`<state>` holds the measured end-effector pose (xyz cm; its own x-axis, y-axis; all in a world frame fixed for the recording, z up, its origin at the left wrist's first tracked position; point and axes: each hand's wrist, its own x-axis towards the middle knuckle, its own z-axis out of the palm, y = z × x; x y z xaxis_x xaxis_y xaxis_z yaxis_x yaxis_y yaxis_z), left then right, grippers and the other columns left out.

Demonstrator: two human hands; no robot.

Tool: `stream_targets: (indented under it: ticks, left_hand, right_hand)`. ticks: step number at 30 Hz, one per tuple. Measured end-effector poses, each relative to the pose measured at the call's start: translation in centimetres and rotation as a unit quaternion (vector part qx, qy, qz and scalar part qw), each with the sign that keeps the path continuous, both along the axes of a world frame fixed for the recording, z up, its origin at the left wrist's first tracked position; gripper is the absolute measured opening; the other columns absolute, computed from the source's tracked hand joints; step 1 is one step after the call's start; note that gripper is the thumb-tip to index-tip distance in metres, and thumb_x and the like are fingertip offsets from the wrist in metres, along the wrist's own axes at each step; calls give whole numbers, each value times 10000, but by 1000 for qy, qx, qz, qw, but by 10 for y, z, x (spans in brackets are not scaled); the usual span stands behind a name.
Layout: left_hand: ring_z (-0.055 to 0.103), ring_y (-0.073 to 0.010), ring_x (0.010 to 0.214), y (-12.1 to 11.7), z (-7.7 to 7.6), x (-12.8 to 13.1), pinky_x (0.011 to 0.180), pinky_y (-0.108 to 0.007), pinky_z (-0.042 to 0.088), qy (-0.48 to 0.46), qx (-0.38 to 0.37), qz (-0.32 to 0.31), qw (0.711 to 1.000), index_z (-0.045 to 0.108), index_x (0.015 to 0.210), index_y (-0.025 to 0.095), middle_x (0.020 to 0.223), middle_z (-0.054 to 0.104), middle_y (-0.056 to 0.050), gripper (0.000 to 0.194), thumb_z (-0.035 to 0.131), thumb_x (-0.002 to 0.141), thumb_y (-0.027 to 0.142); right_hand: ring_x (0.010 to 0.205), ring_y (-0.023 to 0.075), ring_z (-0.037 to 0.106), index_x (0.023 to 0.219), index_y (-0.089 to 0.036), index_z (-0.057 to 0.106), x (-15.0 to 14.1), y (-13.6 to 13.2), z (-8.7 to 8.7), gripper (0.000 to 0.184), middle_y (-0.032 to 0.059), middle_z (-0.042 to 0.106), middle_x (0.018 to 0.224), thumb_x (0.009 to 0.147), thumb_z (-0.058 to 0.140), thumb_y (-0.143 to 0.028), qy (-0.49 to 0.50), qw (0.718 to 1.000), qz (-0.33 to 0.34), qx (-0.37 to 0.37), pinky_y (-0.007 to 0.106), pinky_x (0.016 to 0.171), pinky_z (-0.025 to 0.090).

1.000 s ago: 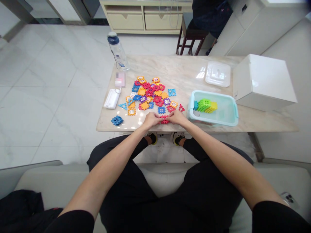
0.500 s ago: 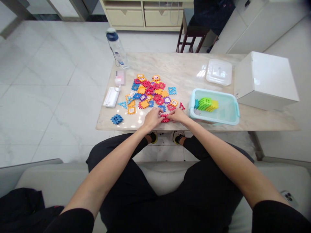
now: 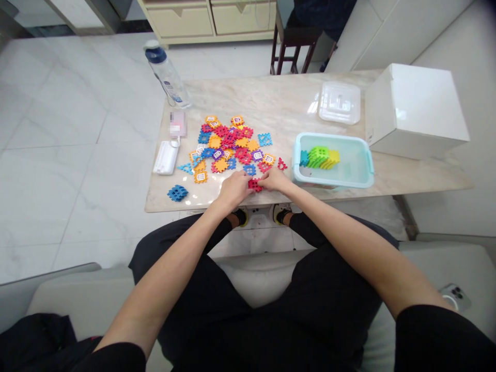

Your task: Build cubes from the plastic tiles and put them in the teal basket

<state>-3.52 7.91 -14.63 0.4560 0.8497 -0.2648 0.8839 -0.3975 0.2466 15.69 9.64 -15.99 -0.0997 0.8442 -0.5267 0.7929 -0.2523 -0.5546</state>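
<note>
Waffle block [image 3: 254, 185], red notched plastic; pinched between left grip [image 3: 233, 189] and right grip [image 3: 276, 179]

A pale blue plastic tub [image 3: 333, 136] blocks the right hand [image 3: 276, 180] from moving rightward.

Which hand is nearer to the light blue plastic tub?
Right. The right hand sits just left of the light blue plastic tub; the left hand is farther away, on the far side of the red plastic piece between them.

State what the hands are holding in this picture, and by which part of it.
The left hand and right hand hold a red toy piece by its opposite sides.
</note>
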Motion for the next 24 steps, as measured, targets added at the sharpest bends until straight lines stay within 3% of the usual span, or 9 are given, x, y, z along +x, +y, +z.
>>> stream_targets:
  ticks: [7, 12, 14, 16, 18, 24]
  left_hand:
    - [686, -355, 1319, 1, 2, 1, 977, -413, 580, 23, 3, 1, 1000, 806, 1338, 225, 1345, 765, -133, 348, 804, 1025, 375]
    - [700, -352, 1280, 2, -1, 2, 946, -412, 582, 21, 13, 3, 1000, 815, 1322, 238, 1317, 766, -128, 335, 808, 1016, 375]
    - [700, -354, 1282, 2, -1, 2, 942, -410, 581, 20, 11, 4, 1000, 817, 1310, 240, 1316, 768, -126, 327, 814, 1012, 374]
    - [701, -356, 1284, 1, -1, 2, 945, -408, 581, 19, 9, 7, 1000, 813, 1310, 235, 1311, 767, -130, 335, 821, 1007, 378]
    - [704, -356, 1283, 0, 1, 2, 951, -407, 581, 20, 8, 10, 1000, 803, 1324, 231, 1309, 766, -134, 351, 821, 1007, 379]
    - [705, -355, 1299, 0, 2, 2, 963, -406, 580, 21, 8, 20, 1000, 768, 1383, 250, 1319, 774, -124, 411, 822, 1002, 395]
  right_hand:
    - [908, 198, 795, 977, -131, 877, -3, -4, 11, 238, 100, 875, 960, 1041, 729, -305, -58, 997, 51, 24, 228, 755, 525]
    - [1259, 382, 779, 1340, -57, 773, -4, -22, 42, 339, 286, 808, 1328, 1080, 646, -233, -142, 985, 77, 64, 420, 1036, 574]
    - [1371, 400, 728, 1418, -82, 726, 0, -35, 59, 381, 297, 767, 1412, 1102, 522, -138, -167, 974, 117, 98, 483, 1133, 533]
    - [1360, 396, 734, 1453, -100, 696, 7, -50, 71, 439, 286, 765, 1402, 1118, 412, -111, -211, 945, 214, 128, 486, 1106, 554]
    - [1320, 384, 755, 1542, -116, 634, 15, -62, 77, 487, 273, 760, 1405, 1126, 382, -120, -238, 924, 278, 111, 455, 1043, 588]
    - [1320, 362, 759, 1571, -110, 611, 25, -67, 69, 503, 267, 745, 1438, 1120, 389, -132, -247, 910, 329, 39, 433, 1034, 608]
